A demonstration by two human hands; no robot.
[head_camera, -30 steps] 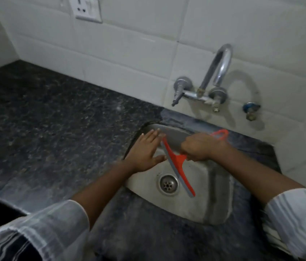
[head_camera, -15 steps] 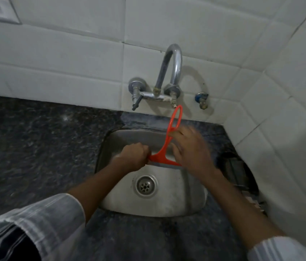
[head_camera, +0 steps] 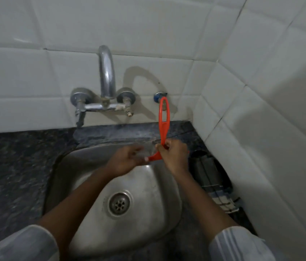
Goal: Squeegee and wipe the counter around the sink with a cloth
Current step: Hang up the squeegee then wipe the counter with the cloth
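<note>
While its looped handle points up toward the wall, the orange squeegee (head_camera: 163, 129) is held over the back edge of the sink (head_camera: 95, 240), its blade end low between the two hands. The right hand (head_camera: 174, 157), acting as the main grip, is closed around the neck of the tool where handle meets blade. Just to that grip's left, the left hand (head_camera: 127, 161) meets the blade end; its fingers are blurred, so I cannot tell whether they pinch the blade or only brush along it. Holding the tool upright above the basin probably lets any water fall into the sink rather than onto the table (head_camera: 13, 166), and the left hand may be clearing the blade edge, though that is a guess.

Beyond the grip, on the wall, hangs the tap (head_camera: 107, 80) with a small blue valve (head_camera: 157, 96) beside it, just behind the handle loop. To the grip's right, on the dark stone table in the corner, lies a striped cloth (head_camera: 221, 200) next to a dark object I cannot identify.

Counted: one squeegee, one cloth, one sink with one drain (head_camera: 119, 204), one tap, two hands.
</note>
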